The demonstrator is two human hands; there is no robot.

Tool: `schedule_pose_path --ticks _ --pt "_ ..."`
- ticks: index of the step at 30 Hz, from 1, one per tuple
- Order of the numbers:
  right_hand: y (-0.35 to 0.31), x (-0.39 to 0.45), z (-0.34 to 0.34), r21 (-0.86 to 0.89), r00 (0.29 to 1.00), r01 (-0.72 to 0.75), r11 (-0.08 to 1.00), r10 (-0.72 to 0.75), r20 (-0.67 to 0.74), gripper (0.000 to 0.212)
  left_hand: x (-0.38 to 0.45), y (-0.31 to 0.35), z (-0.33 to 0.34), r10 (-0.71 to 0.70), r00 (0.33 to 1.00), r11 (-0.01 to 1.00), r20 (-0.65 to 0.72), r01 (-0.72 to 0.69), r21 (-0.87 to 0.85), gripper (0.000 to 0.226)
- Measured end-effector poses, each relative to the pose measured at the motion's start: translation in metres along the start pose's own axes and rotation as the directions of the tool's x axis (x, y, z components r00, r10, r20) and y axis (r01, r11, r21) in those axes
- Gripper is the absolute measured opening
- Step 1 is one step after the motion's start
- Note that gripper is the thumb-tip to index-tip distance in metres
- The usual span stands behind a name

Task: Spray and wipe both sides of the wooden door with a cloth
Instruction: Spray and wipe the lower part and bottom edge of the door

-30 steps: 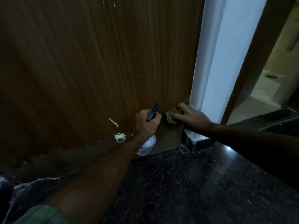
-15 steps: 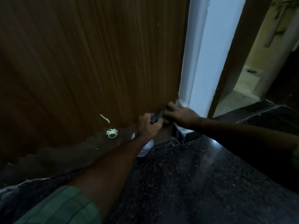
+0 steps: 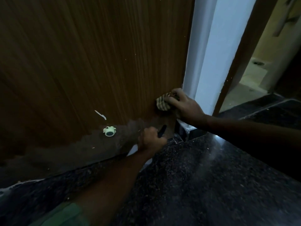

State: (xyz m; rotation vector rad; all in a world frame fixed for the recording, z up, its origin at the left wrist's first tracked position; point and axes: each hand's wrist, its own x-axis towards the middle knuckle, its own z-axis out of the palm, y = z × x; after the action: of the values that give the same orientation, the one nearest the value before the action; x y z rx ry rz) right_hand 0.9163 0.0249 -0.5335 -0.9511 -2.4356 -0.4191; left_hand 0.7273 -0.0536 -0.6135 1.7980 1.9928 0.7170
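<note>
The brown wooden door (image 3: pixel 91 59) fills the left and centre of the view, its lowest strip worn and dull. My right hand (image 3: pixel 185 106) presses a striped cloth (image 3: pixel 162 103) against the door's lower right corner, near its edge. My left hand (image 3: pixel 151 141) is lower, close to the floor, closed around a spray bottle (image 3: pixel 161 132); only its black nozzle and a bit of the white body show past my fingers.
A pale round door stopper (image 3: pixel 109 131) is fixed low on the door, with a white scratch (image 3: pixel 100 114) above it. A white frame post (image 3: pixel 210 54) stands right of the door. Dark speckled granite floor (image 3: pixel 203 176) lies below; a lit passage (image 3: pixel 254 75) opens at far right.
My right hand moved the cloth up the door's edge. My left hand dropped lower with the bottle, away from my right hand.
</note>
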Motion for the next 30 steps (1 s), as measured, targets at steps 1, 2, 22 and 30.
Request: schedule_pose_path --ticks 1,2,22,30 --pt "0.001 -0.004 0.005 0.016 1.000 0.000 1.000 0.000 -0.018 0.049 0.000 -0.003 0.001 0.023 1.000 1.000 -0.014 -0.023 -0.006 0.047" --pt "0.002 -0.010 0.013 0.025 1.000 0.000 1.000 0.000 -0.012 0.050 0.000 -0.006 0.002 0.063 0.998 0.998 -0.031 -0.064 -0.026 0.051" --pt "-0.006 -0.065 0.107 0.156 0.926 0.163 0.974 -0.206 0.317 0.053 0.010 -0.028 -0.012 0.171 0.936 0.957 -0.309 -0.232 -0.173 0.050" --pt "-0.037 -0.030 0.093 0.249 0.988 0.101 0.963 -0.126 0.086 0.065 -0.005 -0.059 -0.030 0.113 0.917 0.974 -0.383 -0.179 -0.141 0.038"
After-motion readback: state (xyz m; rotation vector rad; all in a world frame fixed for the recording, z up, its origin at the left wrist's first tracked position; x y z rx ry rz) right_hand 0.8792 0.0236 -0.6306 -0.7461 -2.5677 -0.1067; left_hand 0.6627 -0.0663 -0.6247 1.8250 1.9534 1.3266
